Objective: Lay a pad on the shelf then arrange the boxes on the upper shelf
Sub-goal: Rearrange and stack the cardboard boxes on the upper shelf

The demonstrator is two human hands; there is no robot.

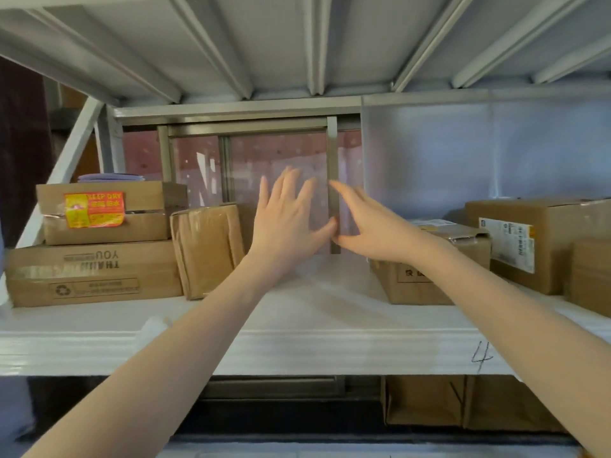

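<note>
A white pad (314,312) lies across the shelf and hangs over its front edge. On it at the left, a flat box with a red "KEEP DRY" sticker (105,211) rests on a long flat box (92,274), and a taped parcel (206,249) leans beside them. To the right sit a low box (426,272) and a taller labelled box (542,239). My left hand (286,219) and my right hand (370,223) are raised side by side over the bare middle of the pad, fingers spread, thumbs nearly touching, holding nothing.
The underside of a ribbed metal shelf (297,44) hangs close overhead. A window frame (332,180) stands behind the hands. A small box (591,276) sits at the far right edge. More boxes (469,404) stand on the level below. A "4" (481,357) marks the pad's front.
</note>
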